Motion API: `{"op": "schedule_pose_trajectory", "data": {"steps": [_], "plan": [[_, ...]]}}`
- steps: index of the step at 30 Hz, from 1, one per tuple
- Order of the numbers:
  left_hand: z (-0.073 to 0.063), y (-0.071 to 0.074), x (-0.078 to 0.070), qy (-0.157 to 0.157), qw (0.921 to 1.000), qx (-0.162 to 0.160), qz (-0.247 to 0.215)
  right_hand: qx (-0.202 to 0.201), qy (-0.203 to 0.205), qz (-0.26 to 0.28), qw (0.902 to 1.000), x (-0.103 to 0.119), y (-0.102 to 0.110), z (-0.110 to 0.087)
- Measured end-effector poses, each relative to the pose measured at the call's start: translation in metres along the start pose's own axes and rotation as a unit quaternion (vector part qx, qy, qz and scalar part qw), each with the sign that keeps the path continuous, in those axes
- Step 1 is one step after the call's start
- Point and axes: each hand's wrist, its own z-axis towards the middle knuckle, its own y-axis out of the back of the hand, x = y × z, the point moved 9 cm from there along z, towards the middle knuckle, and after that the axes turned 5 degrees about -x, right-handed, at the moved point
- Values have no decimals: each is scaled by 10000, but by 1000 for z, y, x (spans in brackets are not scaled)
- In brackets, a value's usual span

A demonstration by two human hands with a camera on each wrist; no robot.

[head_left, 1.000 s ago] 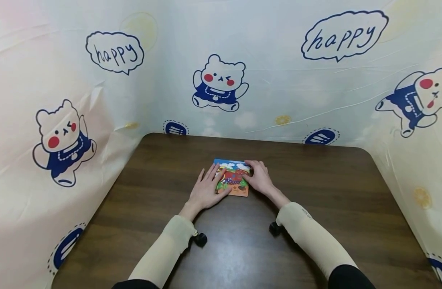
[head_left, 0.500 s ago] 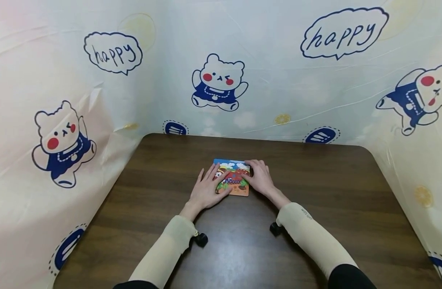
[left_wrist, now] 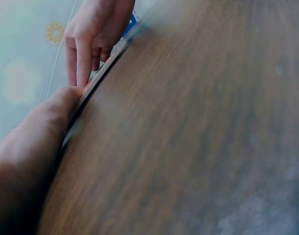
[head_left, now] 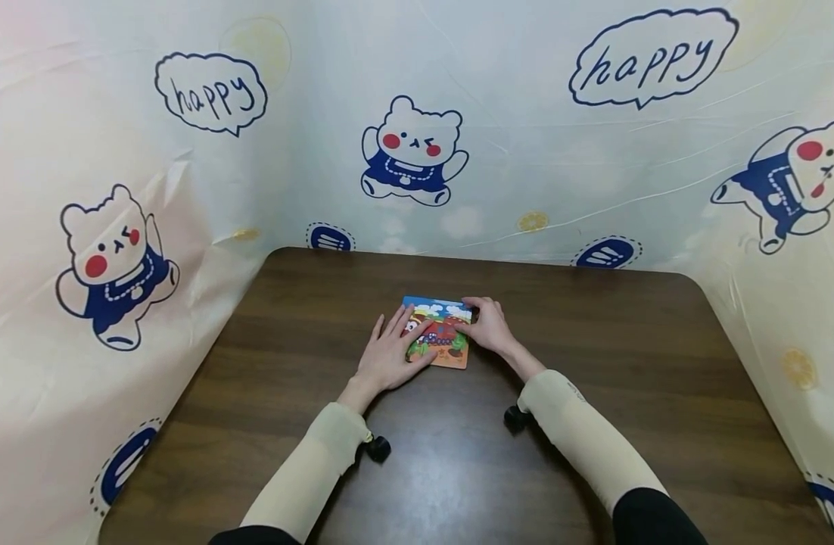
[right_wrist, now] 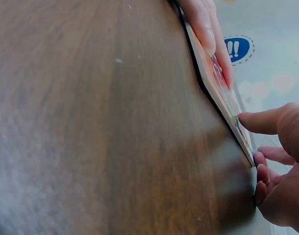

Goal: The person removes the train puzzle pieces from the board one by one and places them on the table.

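Note:
A thin square picture board (head_left: 451, 354) with a bright printed scene, blue at the top and orange at the bottom, lies flat on the brown table. My left hand (head_left: 387, 357) rests on its left part with fingers spread and straight. From the right side, my right hand (head_left: 490, 328) grips the board's edge, its thumb on the printed face and its other fingers curled at the side. In the right wrist view, the right thumb (right_wrist: 261, 121) touches the top near the pale edge of the board (right_wrist: 215, 88). Part of the picture is hidden under the left hand.
The wood-grain table (head_left: 431, 469) has rounded far corners. Around its back and sides hangs a pale curtain (head_left: 512, 174) printed with bears and the word "happy". A small black device (head_left: 378, 450) sits at the left wrist, another black device (head_left: 516, 419) at the right.
My right thumb has shifted slightly left over the printed face, and the right wrist a little too. The left hand stays on the board. The head view has tilted slightly.

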Motion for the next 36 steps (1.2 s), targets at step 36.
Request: {"op": "schedule_pose_trajectory", "data": {"steps": [36], "plan": [[11, 1, -13, 343, 9991, -236, 89, -35, 358, 139, 9993, -4, -2, -1]]}}
